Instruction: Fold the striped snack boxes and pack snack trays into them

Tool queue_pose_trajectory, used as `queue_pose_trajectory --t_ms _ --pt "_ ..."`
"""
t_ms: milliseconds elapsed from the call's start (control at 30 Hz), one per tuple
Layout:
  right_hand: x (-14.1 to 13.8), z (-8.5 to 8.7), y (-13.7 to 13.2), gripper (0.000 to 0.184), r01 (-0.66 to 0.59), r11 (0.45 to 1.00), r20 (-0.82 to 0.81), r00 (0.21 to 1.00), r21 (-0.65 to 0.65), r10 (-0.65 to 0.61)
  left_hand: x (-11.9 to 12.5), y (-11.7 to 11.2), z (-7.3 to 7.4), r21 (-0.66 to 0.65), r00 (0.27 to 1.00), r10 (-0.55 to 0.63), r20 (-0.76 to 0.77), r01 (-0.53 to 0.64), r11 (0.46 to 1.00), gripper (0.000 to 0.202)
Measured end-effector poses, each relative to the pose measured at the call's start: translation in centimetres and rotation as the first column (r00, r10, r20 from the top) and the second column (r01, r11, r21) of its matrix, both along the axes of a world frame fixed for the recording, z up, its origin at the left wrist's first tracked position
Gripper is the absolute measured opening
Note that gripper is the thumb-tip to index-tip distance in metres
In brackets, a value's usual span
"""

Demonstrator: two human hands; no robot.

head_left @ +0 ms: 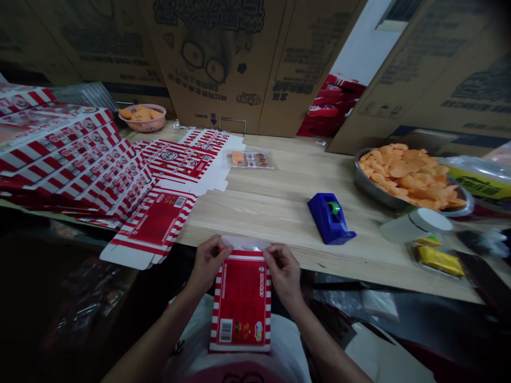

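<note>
Hands: the **left hand** and **right hand** are held in front of the person's body, just beyond a white garment.

Grip: both hands are closed, with the upper corners of the carton pinched between fingers and thumbs.

Held item: a red-and-white striped **carton** is held upright, its barcode panel facing up and its lower end near the garment. A white **flap** is seen at the top, between the hands.

Table edge: a flat striped **blank** is laid just left of the hands, overhanging the edge of a wooden **table**.

Right of hands: a blue **tape dispenser** is placed on the table. Yellow **packets** are set beside a white **tub**.

Left side: a **stack** of striped blanks is piled up, overlapped by further **blanks**.

Far side: a clear **pack** is laid near a pink **basket** of chips. A steel **bowl** is heaped with **chips**. Red **packages** are stacked between **cardboard sheets**.
</note>
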State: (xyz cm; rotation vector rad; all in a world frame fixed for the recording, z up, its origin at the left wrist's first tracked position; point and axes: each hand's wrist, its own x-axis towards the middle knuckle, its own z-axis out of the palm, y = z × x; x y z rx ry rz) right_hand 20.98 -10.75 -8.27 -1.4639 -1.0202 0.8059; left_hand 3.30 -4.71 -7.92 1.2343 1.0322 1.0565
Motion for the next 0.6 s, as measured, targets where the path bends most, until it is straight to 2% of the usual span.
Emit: queue_pose_trajectory --t_ms 100,167,233,300,400,500,600 --pt "0.1 0.4 -0.1 0.021 -0.039 0.999 -0.084 0.996 0.009 0.039 0.3 -0.1 0.2 -0.149 0.986 0.096 0.137 -0.075 0.986 0.032" --pt "0.3 0.8 -0.1 0.018 -0.116 0.992 -0.056 0.991 0.042 0.119 0.3 -0.1 0.2 -0.176 0.978 0.115 0.174 -0.084 0.981 0.028" --pt "0.5 1.1 0.0 0.016 -0.160 0.986 -0.072 0.984 0.052 0.163 -0.1 0.2 0.3 -0.115 0.987 0.051 0.151 -0.033 0.993 0.026" --pt "0.7 1.2 0.1 0.019 -0.157 0.987 -0.152 0.976 0.015 0.158 -0.5 0.5 0.2 0.026 0.996 -0.080 0.050 0.079 0.997 0.021" --pt "1.0 0.8 0.3 0.016 -0.177 0.983 -0.248 0.956 -0.054 0.158 -1.1 0.9 0.2 0.175 0.970 -0.230 -0.075 0.240 0.955 0.009" --pt "1.3 0.6 0.4 0.018 -0.229 0.971 -0.237 0.949 -0.069 0.207 -1.3 0.8 0.3 0.173 0.955 -0.282 -0.096 0.295 0.940 0.010" --pt "1.7 1.1 0.6 0.020 -0.247 0.962 -0.189 0.956 -0.112 0.224 -1.2 0.8 0.8 0.163 0.943 -0.284 -0.174 0.312 0.936 0.011"
